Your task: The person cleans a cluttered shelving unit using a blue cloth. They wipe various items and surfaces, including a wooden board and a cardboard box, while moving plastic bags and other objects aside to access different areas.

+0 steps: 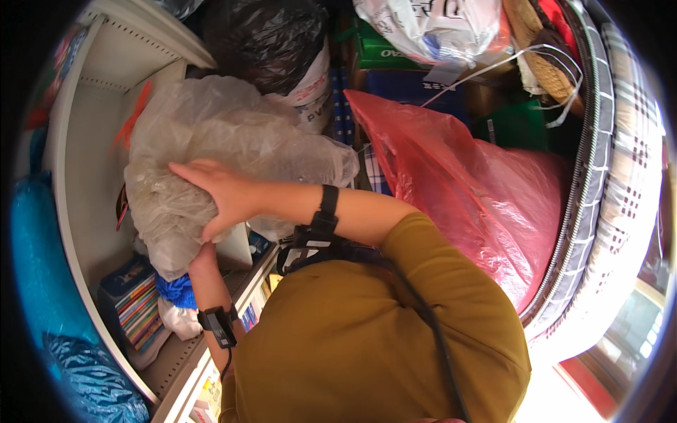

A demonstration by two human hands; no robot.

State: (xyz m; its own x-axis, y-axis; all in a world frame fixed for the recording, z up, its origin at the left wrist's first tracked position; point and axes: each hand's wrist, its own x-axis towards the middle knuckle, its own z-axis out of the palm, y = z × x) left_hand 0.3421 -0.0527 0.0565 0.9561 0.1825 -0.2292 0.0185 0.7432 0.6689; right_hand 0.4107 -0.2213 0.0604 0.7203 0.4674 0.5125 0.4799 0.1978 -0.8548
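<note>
A bulging translucent plastic bag (232, 132), crumpled and whitish, fills the space before me at the mouth of a shelf compartment. My right hand (217, 193) reaches across from the right and grips its near side, the thumb and a finger spread over the crumpled film. Below it, my left hand (203, 257) comes up from beneath; the bag covers its fingers, so their grip is hidden. Both forearms carry black strapped-on devices. What the bag contains cannot be made out.
The metal shelf (66, 174) holds a stack of books (138, 312) and blue cloth (176, 291). A large red plastic bag (455, 180) bulges at right beside an unzipped checked fabric case (597, 158). Black (264, 42) and white bags (431, 26) crowd the back; blue-wrapped bundles (47, 264) stand left.
</note>
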